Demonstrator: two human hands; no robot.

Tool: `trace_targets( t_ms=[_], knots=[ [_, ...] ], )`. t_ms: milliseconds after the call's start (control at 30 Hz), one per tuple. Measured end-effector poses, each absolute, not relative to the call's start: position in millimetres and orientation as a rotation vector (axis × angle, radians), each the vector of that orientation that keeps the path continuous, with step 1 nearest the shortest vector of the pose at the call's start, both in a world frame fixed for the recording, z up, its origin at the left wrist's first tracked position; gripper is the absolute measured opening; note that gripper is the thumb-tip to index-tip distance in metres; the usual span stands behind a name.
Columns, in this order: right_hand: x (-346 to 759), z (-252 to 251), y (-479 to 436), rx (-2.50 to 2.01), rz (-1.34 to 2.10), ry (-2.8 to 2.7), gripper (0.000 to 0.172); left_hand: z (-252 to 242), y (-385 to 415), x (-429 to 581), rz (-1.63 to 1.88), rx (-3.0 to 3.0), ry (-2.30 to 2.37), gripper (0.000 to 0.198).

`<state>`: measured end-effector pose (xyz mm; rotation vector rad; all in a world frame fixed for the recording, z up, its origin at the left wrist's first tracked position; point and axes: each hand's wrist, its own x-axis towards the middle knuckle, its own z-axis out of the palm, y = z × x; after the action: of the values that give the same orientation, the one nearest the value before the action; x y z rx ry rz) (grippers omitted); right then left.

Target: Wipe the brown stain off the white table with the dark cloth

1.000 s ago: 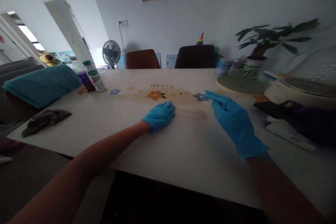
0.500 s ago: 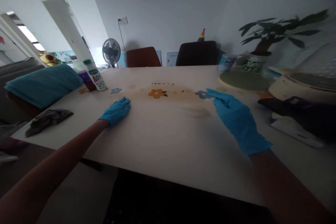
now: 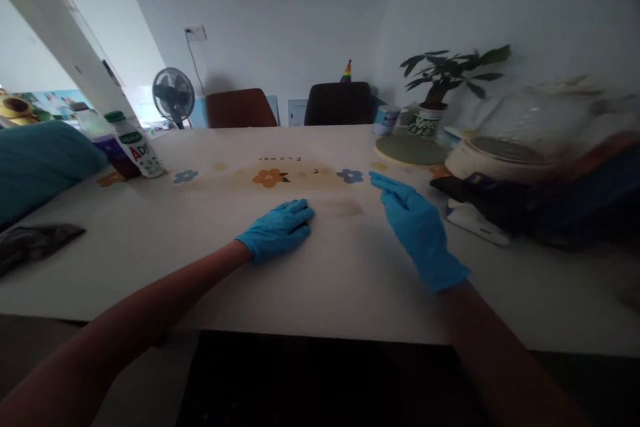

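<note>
Both of my hands wear blue gloves. My left hand [image 3: 277,229] lies flat on the white table [image 3: 150,240], fingers together and stretched out, holding nothing. My right hand [image 3: 415,227] rests on its edge to the right, fingers extended toward the far side, also holding nothing. Between and just beyond them is a brownish stain [image 3: 345,208] on the tabletop, near a printed orange flower [image 3: 270,177] and a blue flower [image 3: 350,175].
A white bottle with a green cap [image 3: 135,145] and a dark cloth [image 3: 35,243] are at the left. A potted plant [image 3: 440,90], a round green mat [image 3: 410,149], a pot with a glass lid [image 3: 510,147] and dark items crowd the right. Two chairs and a fan stand beyond.
My left hand swept left across the table, then came back right to near the stain. My right hand stayed in place. The camera view shifted to the right.
</note>
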<state>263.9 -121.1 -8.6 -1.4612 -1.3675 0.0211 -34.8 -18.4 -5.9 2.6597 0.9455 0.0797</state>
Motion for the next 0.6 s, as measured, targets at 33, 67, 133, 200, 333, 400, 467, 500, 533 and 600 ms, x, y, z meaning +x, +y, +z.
trace_targets(
  t_ms=[33, 67, 133, 200, 333, 400, 467, 500, 533, 600],
  knots=[
    [267.3, -11.3, -128.5, -1.474, 0.011, -1.349, 0.043, -6.2, -21.8, -22.6, 0.086, 2.68, 0.862, 0.058],
    [271.3, -13.8, -136.4, -1.491, -0.002, -1.332, 0.042, -6.4, -25.4, -11.7, 0.091, 2.691, 0.789, 0.056],
    [280.9, -17.8, -152.9, -1.523, -0.04, -1.305, 0.042, -6.8, -32.4, 4.6, 0.091, 2.681, 0.691, 0.057],
    [292.6, -20.5, -168.6, -1.554, -0.074, -1.292, 0.042, -7.0, -37.8, 13.1, 0.08, 2.64, 0.665, 0.058],
    [320.1, -23.0, -191.1, -1.615, -0.117, -1.247, 0.043, -5.9, -41.2, 17.1, 0.132, 2.518, 0.706, 0.055],
    [332.6, -23.2, -196.4, -1.612, -0.138, -1.238, 0.042, -2.3, -41.8, 21.3, 0.18, 2.436, 0.739, 0.055],
    [342.6, -23.0, -198.6, -1.582, -0.178, -1.252, 0.041, 3.5, -43.2, 31.7, 0.248, 2.324, 0.786, 0.055],
    [346.5, -23.1, -199.1, -1.569, -0.2, -1.263, 0.041, 6.5, -43.8, 39.2, 0.288, 2.25, 0.804, 0.056],
    [349.7, -23.5, -199.5, -1.561, -0.219, -1.268, 0.041, 9.0, -44.0, 48.0, 0.325, 2.168, 0.804, 0.058],
    [353.9, -25.4, -200.7, -1.562, -0.235, -1.264, 0.041, 10.8, -41.3, 66.4, 0.382, 2.019, 0.751, 0.062]
  ],
)
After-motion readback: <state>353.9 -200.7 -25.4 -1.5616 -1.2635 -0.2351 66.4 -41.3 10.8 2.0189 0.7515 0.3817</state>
